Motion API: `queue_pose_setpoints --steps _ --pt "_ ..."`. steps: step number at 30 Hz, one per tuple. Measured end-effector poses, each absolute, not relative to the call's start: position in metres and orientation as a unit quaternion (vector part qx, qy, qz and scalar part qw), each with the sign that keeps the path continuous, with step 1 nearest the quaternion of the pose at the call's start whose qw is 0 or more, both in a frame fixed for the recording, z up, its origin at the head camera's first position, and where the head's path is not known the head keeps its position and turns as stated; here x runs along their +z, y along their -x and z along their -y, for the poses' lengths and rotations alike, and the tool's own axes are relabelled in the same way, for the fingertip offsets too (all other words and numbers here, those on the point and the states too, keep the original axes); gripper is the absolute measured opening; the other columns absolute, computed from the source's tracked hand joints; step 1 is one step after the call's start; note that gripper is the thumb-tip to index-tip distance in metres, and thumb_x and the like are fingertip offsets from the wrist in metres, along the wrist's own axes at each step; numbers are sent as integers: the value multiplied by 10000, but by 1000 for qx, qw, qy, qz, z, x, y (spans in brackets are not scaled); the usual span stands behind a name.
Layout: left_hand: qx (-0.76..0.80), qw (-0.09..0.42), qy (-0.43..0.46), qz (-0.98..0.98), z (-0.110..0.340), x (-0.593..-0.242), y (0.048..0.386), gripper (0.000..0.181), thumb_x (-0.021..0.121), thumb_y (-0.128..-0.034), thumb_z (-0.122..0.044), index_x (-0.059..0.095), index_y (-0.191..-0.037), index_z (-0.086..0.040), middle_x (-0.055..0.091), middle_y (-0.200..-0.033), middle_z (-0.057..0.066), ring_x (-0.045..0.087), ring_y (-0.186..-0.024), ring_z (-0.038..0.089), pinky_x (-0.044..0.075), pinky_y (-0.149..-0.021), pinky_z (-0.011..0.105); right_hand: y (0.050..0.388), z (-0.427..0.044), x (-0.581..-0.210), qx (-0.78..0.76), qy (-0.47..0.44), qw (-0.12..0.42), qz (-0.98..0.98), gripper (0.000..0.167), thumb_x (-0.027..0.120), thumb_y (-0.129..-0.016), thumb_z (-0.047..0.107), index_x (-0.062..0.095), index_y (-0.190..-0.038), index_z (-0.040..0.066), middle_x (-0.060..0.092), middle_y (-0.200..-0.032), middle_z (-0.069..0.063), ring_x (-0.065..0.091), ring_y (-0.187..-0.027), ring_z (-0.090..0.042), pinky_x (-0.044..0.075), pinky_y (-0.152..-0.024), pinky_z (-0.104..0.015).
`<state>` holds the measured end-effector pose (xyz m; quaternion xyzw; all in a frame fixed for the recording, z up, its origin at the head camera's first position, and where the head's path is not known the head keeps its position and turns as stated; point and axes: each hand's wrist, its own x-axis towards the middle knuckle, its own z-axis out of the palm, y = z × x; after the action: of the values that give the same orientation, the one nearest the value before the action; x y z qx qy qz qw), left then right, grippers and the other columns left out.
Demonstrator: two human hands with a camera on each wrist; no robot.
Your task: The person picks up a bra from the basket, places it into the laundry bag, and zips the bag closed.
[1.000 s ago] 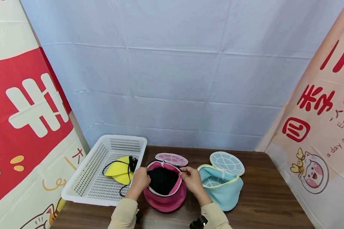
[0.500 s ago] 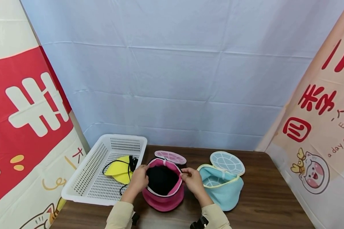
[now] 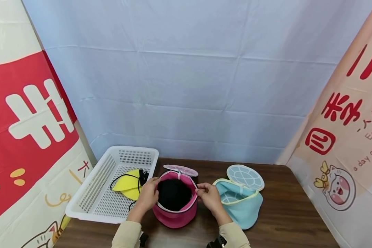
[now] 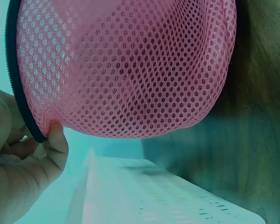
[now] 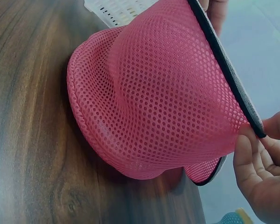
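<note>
A pink mesh laundry bag (image 3: 174, 219) with a zipped rim stands upright on the table, mouth facing up. Its round flap (image 3: 182, 170) is folded back on the far side. Inside sits a rounded black item (image 3: 174, 195), its kind unclear. My left hand (image 3: 148, 196) pinches the left of the rim, and my right hand (image 3: 210, 198) pinches the right. Close up, the left wrist view has thumb and fingers on the black zip edge (image 4: 19, 88) of the bag. In the right wrist view, fingers grip the opposite edge (image 5: 231, 74).
At left, a white plastic basket (image 3: 77, 207) holds a yellow item (image 3: 128, 184) with black cords. A light blue mesh bag (image 3: 244, 212), open with its flap back, stands right of my right hand. The brown wooden table (image 3: 285, 206) ends at a hanging pale cloth (image 3: 189, 86).
Both hands keep hold of the rim while the pink bag shifts slightly left. Its mouth looks rounder, and the black item inside appears more compact. The basket and blue bag stay put.
</note>
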<state>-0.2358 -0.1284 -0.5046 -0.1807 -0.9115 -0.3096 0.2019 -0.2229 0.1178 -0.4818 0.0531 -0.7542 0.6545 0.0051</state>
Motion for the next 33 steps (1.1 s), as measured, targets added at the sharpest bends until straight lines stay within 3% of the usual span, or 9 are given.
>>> queue_pose_setpoints --steps 6,12,18,23,33 --pt "-303 176 173 921 129 -504 238 380 584 -764 126 588 -1144 128 549 -1145 250 527 -1073 369 429 -879 466 234 -121 -500 648 -46 9 760 228 607 -838 -14 596 -1018 -154 629 -793 -166 600 -602 -199 528 -577 -379" --pt "-296 178 171 923 129 -504 238 379 591 -769 117 590 -1148 118 551 -1147 241 528 -1075 353 428 -888 447 237 -120 -504 634 -50 18 772 227 615 -840 0 603 -1012 -148 629 -794 -157 607 -633 -220 526 -599 -413" --pt "-299 184 177 920 130 -505 238 380 592 -762 122 595 -1142 117 555 -1144 233 527 -1075 352 424 -892 445 246 -120 -499 557 -43 57 828 272 637 -844 70 621 -1063 -90 633 -950 -152 587 -859 -260 474 -732 -372" --pt "-300 184 180 919 129 -506 237 399 602 -759 127 588 -1158 109 549 -1162 221 515 -1095 351 423 -895 443 256 -120 -497 549 -45 53 833 333 624 -859 113 601 -1130 -80 609 -1051 -200 557 -973 -320 445 -824 -431" --pt "-293 191 181 919 130 -505 235 410 603 -752 127 590 -1162 105 551 -1162 210 505 -1096 360 412 -904 451 272 -119 -505 592 -23 9 806 320 554 -908 125 590 -1135 -98 622 -1006 -177 571 -872 -237 477 -718 -348"
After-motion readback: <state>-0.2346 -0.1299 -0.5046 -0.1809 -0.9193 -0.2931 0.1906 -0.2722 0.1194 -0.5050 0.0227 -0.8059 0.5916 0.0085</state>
